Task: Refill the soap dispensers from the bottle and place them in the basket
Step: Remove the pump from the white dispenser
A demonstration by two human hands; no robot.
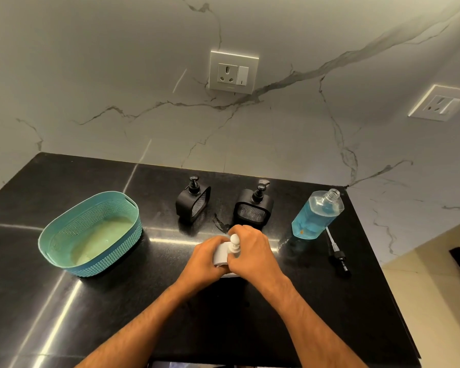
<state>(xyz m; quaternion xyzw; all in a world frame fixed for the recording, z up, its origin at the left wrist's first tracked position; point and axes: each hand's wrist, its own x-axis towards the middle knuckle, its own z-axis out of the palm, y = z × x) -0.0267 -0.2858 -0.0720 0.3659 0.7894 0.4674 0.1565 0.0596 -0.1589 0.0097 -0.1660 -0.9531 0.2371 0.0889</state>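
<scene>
A white soap dispenser stands on the black counter in front of me. My left hand grips its body from the left. My right hand is curled round its white pump top from the right. Two black dispensers stand behind, one at the left and one at the right, both with pumps on. A clear bottle of blue soap stands uncapped at the right. The teal basket sits at the left with nothing in it.
A black pump cap with a white tube lies on the counter by the bottle. The counter's right edge drops off close to it. A marble wall with two sockets rises behind.
</scene>
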